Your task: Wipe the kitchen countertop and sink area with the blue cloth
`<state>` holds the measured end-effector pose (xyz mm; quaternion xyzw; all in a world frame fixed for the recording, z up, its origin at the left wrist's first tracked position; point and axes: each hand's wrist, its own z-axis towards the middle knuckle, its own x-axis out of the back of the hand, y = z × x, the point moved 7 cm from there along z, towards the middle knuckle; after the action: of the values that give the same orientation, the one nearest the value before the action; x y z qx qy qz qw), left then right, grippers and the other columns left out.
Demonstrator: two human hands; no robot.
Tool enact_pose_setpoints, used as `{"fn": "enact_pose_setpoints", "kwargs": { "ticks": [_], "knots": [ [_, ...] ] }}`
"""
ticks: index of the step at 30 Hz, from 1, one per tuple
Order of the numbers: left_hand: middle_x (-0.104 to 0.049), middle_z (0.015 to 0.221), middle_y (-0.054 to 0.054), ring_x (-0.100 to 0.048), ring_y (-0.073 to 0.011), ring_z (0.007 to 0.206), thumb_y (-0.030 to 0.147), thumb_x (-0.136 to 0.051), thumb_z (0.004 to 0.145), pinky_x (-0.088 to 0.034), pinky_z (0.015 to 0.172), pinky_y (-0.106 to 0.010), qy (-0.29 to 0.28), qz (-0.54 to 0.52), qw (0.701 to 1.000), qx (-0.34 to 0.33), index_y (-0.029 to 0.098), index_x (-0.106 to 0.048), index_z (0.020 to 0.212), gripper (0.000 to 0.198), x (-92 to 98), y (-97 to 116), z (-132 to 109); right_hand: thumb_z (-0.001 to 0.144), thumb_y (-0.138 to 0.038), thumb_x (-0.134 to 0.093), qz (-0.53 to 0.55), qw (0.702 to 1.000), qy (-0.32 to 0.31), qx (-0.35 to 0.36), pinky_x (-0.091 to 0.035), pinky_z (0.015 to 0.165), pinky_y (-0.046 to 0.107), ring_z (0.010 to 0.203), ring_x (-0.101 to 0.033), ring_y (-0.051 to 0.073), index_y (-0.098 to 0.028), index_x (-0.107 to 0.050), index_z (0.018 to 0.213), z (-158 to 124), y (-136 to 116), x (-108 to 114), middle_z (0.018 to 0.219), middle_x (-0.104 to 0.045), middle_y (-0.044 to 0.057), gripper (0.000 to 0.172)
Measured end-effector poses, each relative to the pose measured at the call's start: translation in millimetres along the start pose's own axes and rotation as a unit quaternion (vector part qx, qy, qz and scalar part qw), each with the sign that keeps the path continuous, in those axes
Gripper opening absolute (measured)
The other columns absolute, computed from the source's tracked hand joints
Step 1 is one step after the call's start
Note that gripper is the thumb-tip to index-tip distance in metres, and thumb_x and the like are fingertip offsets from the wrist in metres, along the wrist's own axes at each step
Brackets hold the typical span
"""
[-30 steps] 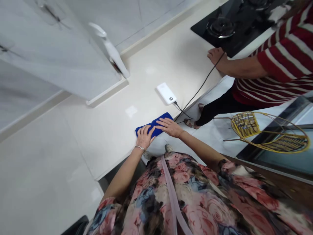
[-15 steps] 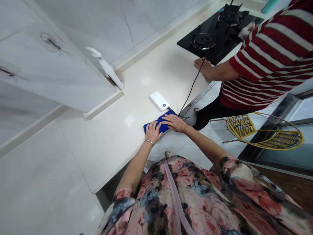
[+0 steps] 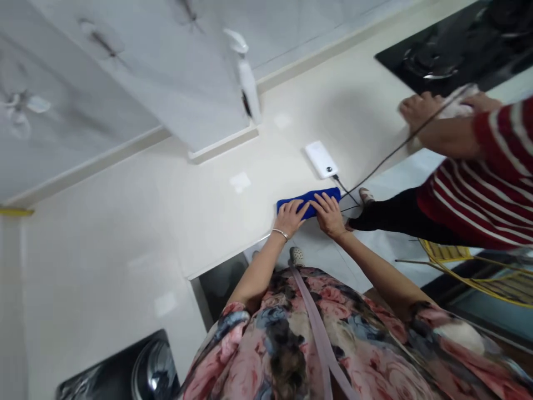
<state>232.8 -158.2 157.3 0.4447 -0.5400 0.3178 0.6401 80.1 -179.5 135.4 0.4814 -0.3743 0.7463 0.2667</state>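
Note:
A folded blue cloth lies at the front edge of the cream countertop. My left hand rests flat on the cloth's left end, fingers stretched out, a bangle on the wrist. My right hand presses flat on the cloth's right part, fingers spread. Just beyond the cloth sits a white power bank with a dark cable running off to the right.
Another person in a red striped top stands at the right, hands on the counter by a black gas hob. A white cabinet door hangs open above. A yellow wire chair is right; a sink lower left.
The view swung and tilted, bringing the sink into sight. Both hands stayed flat on the blue cloth. The other person's hands shifted along the counter near the hob.

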Motion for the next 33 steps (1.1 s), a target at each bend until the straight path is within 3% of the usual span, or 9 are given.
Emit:
{"fn": "enact_pose_setpoints", "kwargs": {
  "ticks": [5,9,15,20,27,33],
  "knots": [
    [-0.051,0.158,-0.015,-0.045,-0.0279,0.145,0.038,-0.055,0.102,-0.035,0.117,-0.046,-0.019,0.001,1.0,0.01,0.026,-0.04,0.161,0.063,4.8,-16,-40,0.099,-0.024,-0.048,-0.016,0.996,-0.043,0.073,-0.031,0.124,0.054,0.154,-0.036,0.028,-0.028,-0.05,0.156,0,-28,-4,0.164,-0.044,0.006,0.057],
    [-0.051,0.159,-0.012,-0.045,-0.025,0.146,0.039,-0.052,0.103,-0.036,0.117,-0.044,-0.016,-0.002,1.0,0.024,0.03,-0.039,0.162,0.06,7.5,-33,-77,0.099,-0.031,-0.055,-0.03,0.982,-0.089,0.162,-0.04,0.113,0.049,0.144,-0.047,0.029,-0.036,-0.055,0.152,11,-45,-9,0.162,-0.047,0.004,0.053],
    [-0.056,0.156,-0.007,-0.05,-0.0223,0.143,0.021,-0.053,0.101,-0.041,0.115,-0.042,0.002,-0.013,0.998,0.062,0.034,-0.046,0.158,0.059,9.4,-50,-136,0.102,-0.037,-0.058,0.004,0.961,-0.114,0.252,-0.043,0.101,0.045,0.125,-0.056,0.027,-0.043,-0.059,0.147,20,-84,-30,0.151,-0.059,0.004,0.046],
    [-0.062,0.151,-0.005,-0.056,-0.0202,0.139,0.015,-0.051,0.101,-0.044,0.111,-0.039,0.018,-0.018,0.991,0.13,0.035,-0.053,0.153,0.056,12.6,-67,-198,0.102,-0.033,-0.056,0.046,0.958,-0.113,0.259,-0.044,0.098,0.047,0.121,-0.058,0.03,-0.041,-0.066,0.142,10,-141,-56,0.147,-0.063,0.006,0.042],
    [-0.069,0.142,-0.005,-0.06,-0.0203,0.134,0.023,-0.048,0.104,-0.047,0.108,-0.039,0.043,-0.035,0.975,0.215,0.038,-0.063,0.144,0.045,27.6,-107,-289,0.102,-0.028,-0.055,0.081,0.942,-0.09,0.314,-0.045,0.093,0.044,0.122,-0.059,0.029,-0.039,-0.059,0.149,3,-242,-81,0.147,-0.063,0.007,0.049],
    [-0.066,0.146,-0.006,-0.058,-0.0229,0.137,0.031,-0.056,0.102,-0.047,0.112,-0.042,0.054,-0.04,0.961,0.268,0.035,-0.067,0.139,0.039,45.0,-139,-343,0.102,-0.023,-0.053,0.137,0.928,-0.162,0.305,-0.045,0.098,0.046,0.127,-0.057,0.031,-0.031,-0.052,0.154,8,-311,-104,0.152,-0.059,0.01,0.053]
  ]
}}
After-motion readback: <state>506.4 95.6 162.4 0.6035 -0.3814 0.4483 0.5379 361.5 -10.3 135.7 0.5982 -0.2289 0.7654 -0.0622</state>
